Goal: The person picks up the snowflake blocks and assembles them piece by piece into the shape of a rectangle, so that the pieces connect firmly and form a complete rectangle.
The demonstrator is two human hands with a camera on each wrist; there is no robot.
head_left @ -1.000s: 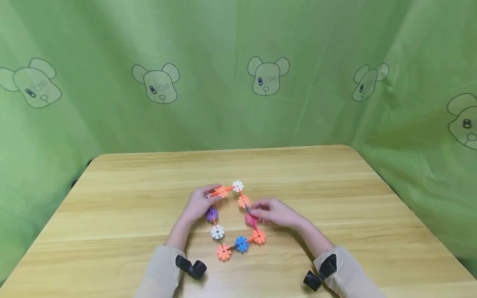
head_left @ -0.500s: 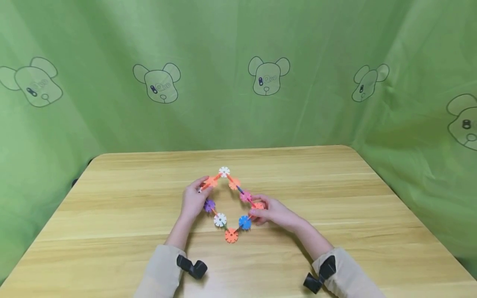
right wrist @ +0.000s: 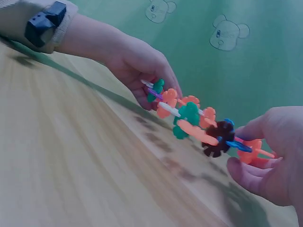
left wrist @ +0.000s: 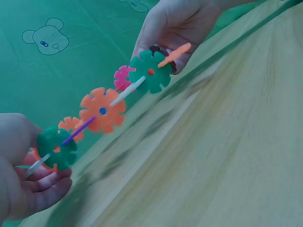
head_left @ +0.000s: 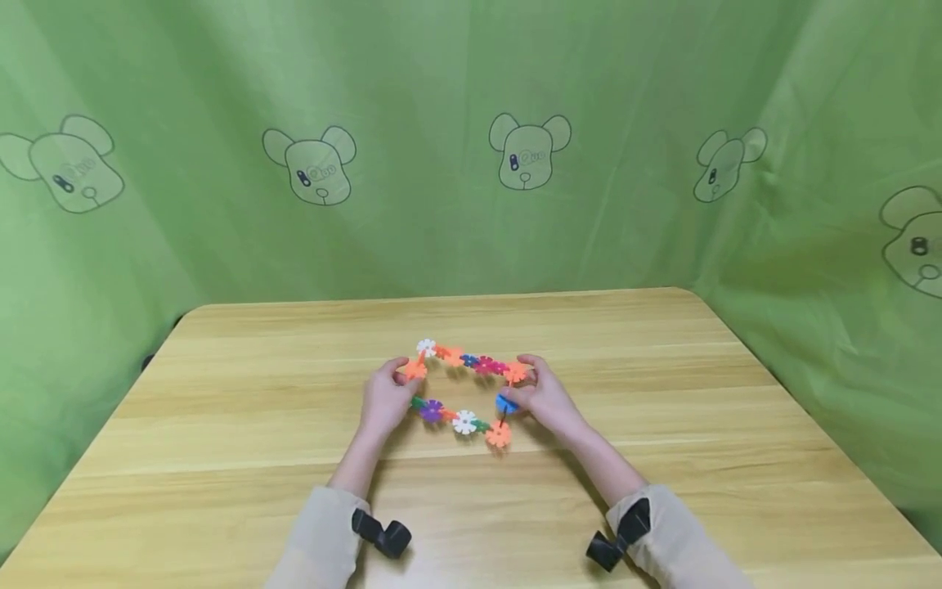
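A closed ring of notched plastic snowflake discs [head_left: 464,422], in orange, white, purple, pink, blue and green, is stretched between both hands in the head view. My left hand [head_left: 387,396] pinches its left end with thumb and fingers, near an orange disc [head_left: 415,370]. At the other end my right hand [head_left: 546,398] grips the ring by an orange disc [head_left: 516,372] and a blue one. In the left wrist view, green discs [left wrist: 150,72] face the camera, with shadows on the table beneath. A dark brown disc [right wrist: 218,139] stands beside my right fingers in the right wrist view.
The wooden table [head_left: 294,343] spreads around both hands. A green curtain [head_left: 419,245] printed with bear heads hangs behind and at the sides. Black wrist cameras [head_left: 382,533] are strapped to the beige sleeves.
My right hand has shifted its hold along the ring, from a pink disc to an orange one. The ring has turned and flattened into a wider, shallower shape, its near end rising away from me.
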